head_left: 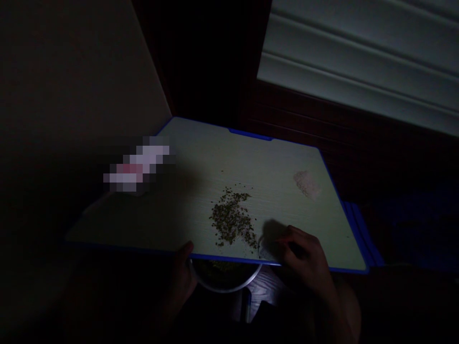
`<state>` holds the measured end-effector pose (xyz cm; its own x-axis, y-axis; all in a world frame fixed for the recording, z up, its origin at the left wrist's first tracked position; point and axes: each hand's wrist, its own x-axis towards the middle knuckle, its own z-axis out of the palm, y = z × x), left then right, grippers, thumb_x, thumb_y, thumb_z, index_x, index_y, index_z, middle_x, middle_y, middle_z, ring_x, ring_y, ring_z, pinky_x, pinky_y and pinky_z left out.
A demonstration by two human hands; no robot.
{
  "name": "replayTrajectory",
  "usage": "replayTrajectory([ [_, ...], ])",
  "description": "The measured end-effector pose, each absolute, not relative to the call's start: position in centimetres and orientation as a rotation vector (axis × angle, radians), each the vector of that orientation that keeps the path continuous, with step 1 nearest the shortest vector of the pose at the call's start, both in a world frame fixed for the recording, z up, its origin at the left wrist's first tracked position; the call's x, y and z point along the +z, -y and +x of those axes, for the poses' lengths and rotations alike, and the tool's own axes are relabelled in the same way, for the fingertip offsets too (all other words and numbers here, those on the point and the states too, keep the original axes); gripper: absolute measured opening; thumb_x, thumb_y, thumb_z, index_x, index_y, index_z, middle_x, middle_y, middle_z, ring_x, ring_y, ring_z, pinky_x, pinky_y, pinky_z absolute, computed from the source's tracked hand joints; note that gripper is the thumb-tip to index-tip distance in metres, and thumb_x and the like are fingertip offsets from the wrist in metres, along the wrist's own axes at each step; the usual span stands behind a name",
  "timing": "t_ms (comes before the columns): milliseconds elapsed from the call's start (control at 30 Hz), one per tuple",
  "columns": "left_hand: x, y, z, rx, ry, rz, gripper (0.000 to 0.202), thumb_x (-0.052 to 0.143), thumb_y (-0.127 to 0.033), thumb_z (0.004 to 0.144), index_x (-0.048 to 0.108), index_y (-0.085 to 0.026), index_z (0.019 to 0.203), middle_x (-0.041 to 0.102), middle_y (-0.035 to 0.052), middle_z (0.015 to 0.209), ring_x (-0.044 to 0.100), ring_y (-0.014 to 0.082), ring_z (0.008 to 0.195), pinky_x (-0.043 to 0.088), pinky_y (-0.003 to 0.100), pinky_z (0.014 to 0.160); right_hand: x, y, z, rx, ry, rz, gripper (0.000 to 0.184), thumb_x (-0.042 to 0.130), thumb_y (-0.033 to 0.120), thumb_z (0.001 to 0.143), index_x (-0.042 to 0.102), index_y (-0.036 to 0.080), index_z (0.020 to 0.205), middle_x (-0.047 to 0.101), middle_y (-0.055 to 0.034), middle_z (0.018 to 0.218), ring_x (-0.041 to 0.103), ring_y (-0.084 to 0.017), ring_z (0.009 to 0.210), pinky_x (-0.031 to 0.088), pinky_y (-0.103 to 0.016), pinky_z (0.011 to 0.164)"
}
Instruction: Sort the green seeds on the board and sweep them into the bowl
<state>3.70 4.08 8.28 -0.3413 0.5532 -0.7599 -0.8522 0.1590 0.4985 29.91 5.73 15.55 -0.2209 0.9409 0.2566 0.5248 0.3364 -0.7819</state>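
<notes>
A pale cutting board point(258, 177) with a blue rim lies in dim light before me. On it, close to the near edge, is a loose pile of small dark seeds or dried bits point(233, 220). My left hand point(184, 272) is at the near edge, its thumb over the rim and its other fingers hidden below. Beside that hand, partly under the board, is a round metal bowl point(224, 289) with similar bits inside. My right hand point(303, 251) is closed just right of the pile. A faint clear, curved thing point(263, 246) shows by its fingertips; its kind is unclear.
A small heap of pale grains point(306, 184) lies at the board's right side. A blurred-out white and pink object point(138, 165) is on the left. Behind stand a dark wooden frame and a white slatted panel point(351, 57). Wood-grained floor point(267, 289) shows below.
</notes>
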Motion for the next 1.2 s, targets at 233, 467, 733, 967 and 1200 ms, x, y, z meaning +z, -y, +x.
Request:
replayTrajectory([
  [233,8.19,-3.83,3.61,1.489,-1.187,-0.332,0.013,0.061,-0.015,0.08,0.065,-0.018,0.068,0.067,0.0034,0.062,0.07,0.0264,0.099,0.051,0.037,0.103,15.55,-5.72,30.17,0.733,1.89,-1.276,0.01,0.062,0.018,0.083,0.07,0.02,0.078,0.067,-0.001,0.074,0.064,-0.016,0.07,0.047,-0.025,0.062],
  [467,8.62,-3.99,3.77,1.491,-1.19,-0.337,0.014,0.057,-0.014,0.083,0.066,-0.017,0.072,0.071,0.0071,0.07,0.067,0.0284,0.109,0.05,0.04,0.105,15.48,-5.74,30.14,0.693,1.895,-1.311,0.009,0.062,0.016,0.082,0.066,0.02,0.075,0.061,0.0009,0.07,0.059,-0.015,0.065,0.043,-0.023,0.059],
  [733,8.12,-3.84,3.61,1.455,-1.23,-0.355,0.007,0.061,-0.017,0.079,0.066,-0.018,0.074,0.073,0.0063,0.079,0.063,0.0273,0.118,0.046,0.038,0.11,15.7,-5.8,30.01,0.722,1.952,-1.277,0.009,0.063,0.017,0.082,0.07,0.02,0.08,0.066,-0.0005,0.074,0.062,-0.015,0.068,0.047,-0.024,0.062],
  [967,8.56,-3.99,3.77,1.48,-1.227,-0.309,0.007,0.062,-0.018,0.073,0.064,-0.019,0.066,0.065,0.0059,0.06,0.066,0.0308,0.111,0.052,0.04,0.103,15.58,-5.84,29.99,0.7,1.943,-1.261,0.012,0.06,0.015,0.082,0.07,0.021,0.081,0.064,0.0005,0.071,0.061,-0.015,0.065,0.046,-0.024,0.059],
  [1200,8.24,-4.05,3.86,1.506,-1.231,-0.284,0.006,0.062,-0.016,0.075,0.064,-0.02,0.071,0.071,0.005,0.075,0.064,0.026,0.115,0.052,0.032,0.101,15.39,-5.88,29.99,0.717,1.973,-1.241,0.01,0.062,0.015,0.084,0.069,0.022,0.081,0.062,0.0017,0.07,0.059,-0.014,0.064,0.044,-0.024,0.058],
])
